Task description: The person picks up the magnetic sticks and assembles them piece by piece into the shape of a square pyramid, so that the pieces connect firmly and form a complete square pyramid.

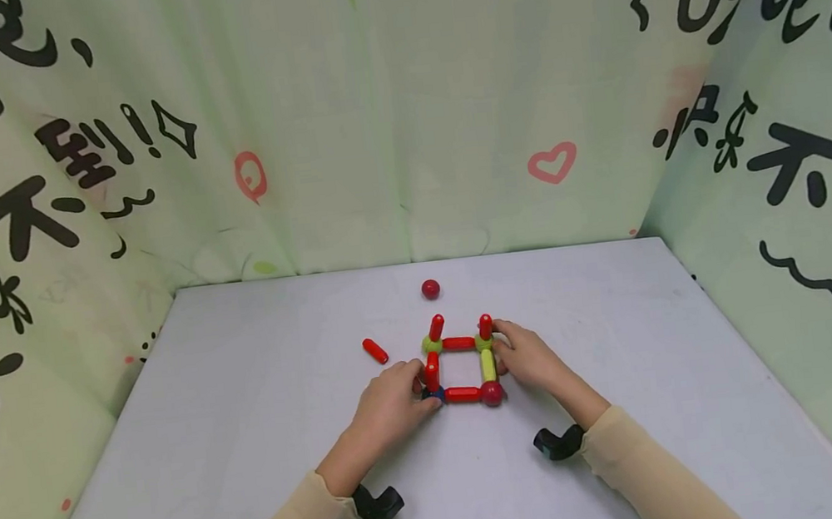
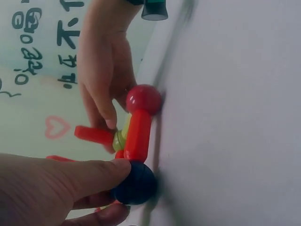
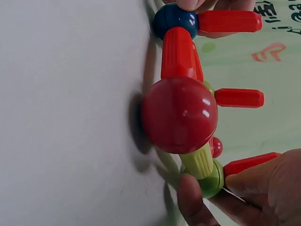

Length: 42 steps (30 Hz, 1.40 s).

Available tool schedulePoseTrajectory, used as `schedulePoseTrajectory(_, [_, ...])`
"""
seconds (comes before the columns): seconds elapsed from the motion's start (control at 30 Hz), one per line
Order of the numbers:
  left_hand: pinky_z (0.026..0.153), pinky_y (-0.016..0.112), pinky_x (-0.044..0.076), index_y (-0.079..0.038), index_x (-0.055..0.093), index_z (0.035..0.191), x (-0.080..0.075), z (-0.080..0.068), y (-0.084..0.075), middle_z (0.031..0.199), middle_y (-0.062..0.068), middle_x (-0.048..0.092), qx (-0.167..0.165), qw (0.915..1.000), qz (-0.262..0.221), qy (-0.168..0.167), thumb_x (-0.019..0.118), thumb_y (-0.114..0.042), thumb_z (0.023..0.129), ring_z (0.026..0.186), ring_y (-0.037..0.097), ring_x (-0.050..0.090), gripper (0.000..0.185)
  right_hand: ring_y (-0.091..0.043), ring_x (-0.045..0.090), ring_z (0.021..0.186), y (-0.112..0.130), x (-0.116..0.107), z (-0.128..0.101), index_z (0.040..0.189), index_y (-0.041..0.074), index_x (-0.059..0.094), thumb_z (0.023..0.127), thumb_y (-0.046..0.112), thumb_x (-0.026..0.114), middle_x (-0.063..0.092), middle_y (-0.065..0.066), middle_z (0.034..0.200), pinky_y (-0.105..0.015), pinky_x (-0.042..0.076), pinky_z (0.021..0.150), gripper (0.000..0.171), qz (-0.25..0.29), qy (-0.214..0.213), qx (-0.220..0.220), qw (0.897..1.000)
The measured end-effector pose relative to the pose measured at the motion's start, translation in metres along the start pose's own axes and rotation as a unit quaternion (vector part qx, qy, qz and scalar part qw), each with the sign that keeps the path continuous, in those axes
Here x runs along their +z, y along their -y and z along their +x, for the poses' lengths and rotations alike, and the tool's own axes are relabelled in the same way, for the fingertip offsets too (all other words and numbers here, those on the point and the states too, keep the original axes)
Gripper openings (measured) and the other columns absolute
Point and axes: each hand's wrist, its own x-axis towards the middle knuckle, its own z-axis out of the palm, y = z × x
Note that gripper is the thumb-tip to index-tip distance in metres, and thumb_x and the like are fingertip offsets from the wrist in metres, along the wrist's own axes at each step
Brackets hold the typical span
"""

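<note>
1. Left hand (image 1: 392,400): forearm runs in from lower left, hand low on the table (image 1: 250,409). Fingers curled, pinching the dark blue ball (image 2: 136,184) at the near-left corner of the rod-and-ball square (image 1: 460,368).
2. Right hand (image 1: 531,359): forearm in from lower right. Fingers curled around the far-right green ball (image 3: 211,179) and its upright red rod (image 3: 249,162).
3. Square lies flat at table centre, between both hands; red ball (image 3: 179,115) at near-right corner.
4. Loose red rod (image 1: 375,351) to the left; loose red ball (image 1: 430,289) beyond.
</note>
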Motion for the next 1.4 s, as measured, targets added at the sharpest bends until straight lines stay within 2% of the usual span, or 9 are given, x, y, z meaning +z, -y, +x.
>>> schedulePoseTrajectory(0.07, [0.063, 0.026, 0.047, -0.013, 0.064, 0.102, 0.001, 0.001, 0.003, 0.083, -0.003, 0.060, 0.002, 1.0000, -0.001, -0.005, 0.086, -0.025, 0.085, 0.070, 0.013, 0.055, 0.030, -0.019, 0.057, 0.068, -0.001, -0.001, -0.001, 0.153, 0.001, 0.042, 0.108, 0.014, 0.049, 0.064, -0.012, 0.085, -0.031, 0.044, 0.064, 0.047, 0.002, -0.007, 0.008, 1.000])
schedulePoseTrajectory(0.23, [0.064, 0.027, 0.046, -0.014, 0.066, 0.103, -0.003, 0.005, 0.011, 0.082, -0.003, 0.062, 0.006, 0.9998, -0.007, -0.019, 0.085, -0.020, 0.086, 0.070, 0.013, 0.055, 0.026, -0.018, 0.054, 0.062, -0.003, -0.003, -0.005, 0.145, 0.001, 0.050, 0.107, 0.014, 0.050, 0.062, -0.009, 0.076, -0.030, 0.042, 0.062, 0.041, -0.014, -0.016, 0.001, 1.000])
schedulePoseTrajectory(0.4, [0.069, 0.030, 0.051, -0.013, 0.070, 0.109, -0.006, 0.013, 0.018, 0.091, 0.000, 0.066, 0.004, 0.9993, 0.006, -0.038, 0.082, -0.015, 0.088, 0.076, 0.015, 0.060, 0.024, -0.017, 0.054, 0.059, -0.005, -0.004, -0.013, 0.138, -0.001, 0.055, 0.105, 0.014, 0.054, 0.062, -0.009, 0.080, -0.030, 0.044, 0.061, 0.036, -0.040, -0.019, -0.006, 0.999])
schedulePoseTrajectory(0.6, [0.078, 0.037, 0.056, -0.012, 0.073, 0.116, -0.013, 0.027, 0.024, 0.103, 0.004, 0.071, -0.001, 0.9979, 0.024, -0.060, 0.079, -0.012, 0.090, 0.089, 0.021, 0.067, 0.026, -0.018, 0.056, 0.072, -0.005, -0.003, -0.020, 0.123, 0.001, 0.063, 0.099, 0.014, 0.063, 0.066, -0.011, 0.099, -0.030, 0.046, 0.065, 0.027, -0.060, -0.023, -0.017, 0.998])
schedulePoseTrajectory(0.83, [0.087, 0.041, 0.059, -0.009, 0.073, 0.122, -0.013, 0.045, 0.027, 0.113, 0.006, 0.074, -0.014, 0.9969, 0.035, -0.069, 0.075, -0.010, 0.093, 0.102, 0.025, 0.069, 0.029, -0.017, 0.059, 0.070, -0.002, 0.002, -0.024, 0.104, 0.008, 0.063, 0.091, 0.022, 0.078, 0.068, -0.006, 0.094, -0.029, 0.048, 0.064, 0.024, -0.042, -0.003, 0.003, 0.999])
schedulePoseTrajectory(0.93, [0.090, 0.041, 0.058, -0.011, 0.073, 0.124, -0.011, 0.050, 0.026, 0.115, 0.005, 0.075, -0.025, 0.9966, 0.034, -0.070, 0.074, -0.011, 0.095, 0.104, 0.024, 0.069, 0.029, -0.017, 0.060, 0.068, 0.000, 0.006, -0.026, 0.100, 0.010, 0.061, 0.089, 0.024, 0.080, 0.066, -0.005, 0.086, -0.029, 0.049, 0.063, 0.025, -0.034, 0.011, 0.009, 0.999])
schedulePoseTrajectory(1.17, [0.090, 0.038, 0.058, -0.012, 0.073, 0.123, -0.008, 0.055, 0.028, 0.116, 0.005, 0.074, -0.027, 0.9943, 0.043, -0.093, 0.075, -0.012, 0.095, 0.104, 0.023, 0.069, 0.029, -0.017, 0.062, 0.067, 0.003, 0.010, -0.029, 0.099, 0.011, 0.061, 0.088, 0.022, 0.081, 0.065, -0.003, 0.082, -0.029, 0.051, 0.063, 0.025, -0.021, 0.014, 0.008, 1.000])
schedulePoseTrajectory(1.3, [0.091, 0.040, 0.058, -0.010, 0.071, 0.122, -0.013, 0.053, 0.034, 0.116, 0.009, 0.070, -0.041, 0.9901, 0.045, -0.127, 0.073, -0.013, 0.096, 0.104, 0.026, 0.066, 0.026, -0.017, 0.062, 0.067, 0.005, 0.010, -0.029, 0.103, 0.011, 0.060, 0.089, 0.021, 0.081, 0.065, -0.004, 0.083, -0.029, 0.051, 0.063, 0.027, -0.019, 0.016, 0.007, 1.000])
schedulePoseTrajectory(1.4, [0.091, 0.042, 0.058, -0.006, 0.069, 0.124, -0.018, 0.052, 0.040, 0.120, 0.014, 0.066, -0.063, 0.9846, 0.054, -0.154, 0.069, -0.017, 0.099, 0.104, 0.030, 0.064, 0.027, -0.017, 0.061, 0.067, 0.006, 0.009, -0.029, 0.113, 0.010, 0.059, 0.089, 0.021, 0.081, 0.064, -0.004, 0.083, -0.030, 0.051, 0.063, 0.034, -0.020, 0.015, 0.005, 1.000])
